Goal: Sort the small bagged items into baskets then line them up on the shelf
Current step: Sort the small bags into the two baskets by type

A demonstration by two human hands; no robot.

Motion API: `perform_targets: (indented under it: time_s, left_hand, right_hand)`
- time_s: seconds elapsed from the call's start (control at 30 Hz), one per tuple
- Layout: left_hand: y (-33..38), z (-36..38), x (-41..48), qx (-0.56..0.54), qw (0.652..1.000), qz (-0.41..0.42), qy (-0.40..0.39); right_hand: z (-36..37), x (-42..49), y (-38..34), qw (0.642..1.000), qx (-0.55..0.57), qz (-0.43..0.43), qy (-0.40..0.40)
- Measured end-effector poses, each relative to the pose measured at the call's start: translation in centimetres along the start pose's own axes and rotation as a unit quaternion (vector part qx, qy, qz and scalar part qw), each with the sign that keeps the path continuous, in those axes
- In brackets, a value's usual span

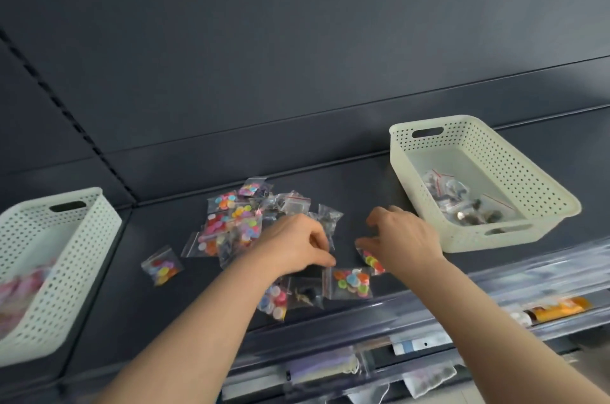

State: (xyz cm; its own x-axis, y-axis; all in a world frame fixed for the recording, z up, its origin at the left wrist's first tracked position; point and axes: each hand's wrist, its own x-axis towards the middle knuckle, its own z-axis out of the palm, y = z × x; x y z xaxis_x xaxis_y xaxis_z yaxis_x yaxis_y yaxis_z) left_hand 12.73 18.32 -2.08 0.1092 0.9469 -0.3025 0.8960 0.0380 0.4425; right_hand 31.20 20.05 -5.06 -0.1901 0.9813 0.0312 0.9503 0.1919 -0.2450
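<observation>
A pile of small clear bags, most holding coloured buttons, lies on the dark shelf. My left hand is over the pile's right side, fingers pinched on a clear bag of dark bits. My right hand reaches down with curled fingers on a bag of coloured buttons. In front lie a button bag, a bag of dark items and another button bag. The right basket holds clear bags of dark and metal items. The left basket holds blurred pinkish bags.
One button bag lies apart, left of the pile. A clear plastic rail runs along the shelf's front edge. Below it, lower shelves carry packaged goods. A dark back panel rises behind the shelf.
</observation>
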Motion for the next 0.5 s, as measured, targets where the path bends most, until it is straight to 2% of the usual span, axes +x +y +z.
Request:
perform_targets:
  time_s: [0.07,0.23,0.37,0.5]
  left_hand:
    - [0.6,0.9,-0.2,-0.010,0.999,0.023,-0.030]
    - [0.7,1.9,0.2,-0.036,0.999,0.032,-0.016]
    - [1.3,2.3,0.2,0.049,0.997,0.044,-0.027]
    - [1.5,2.9,0.4,0.107,0.992,0.034,0.059]
  right_hand:
    - [0.4,-0.2,0.3,1.000,-0.003,0.012,-0.024]
    - [0.6,-0.5,0.9,0.997,0.037,0.027,-0.054]
    - [0.1,-0.6,0.7,0.997,0.061,0.024,0.049]
    - [-0.7,-0.5,-0.1,0.989,0.115,-0.020,0.093]
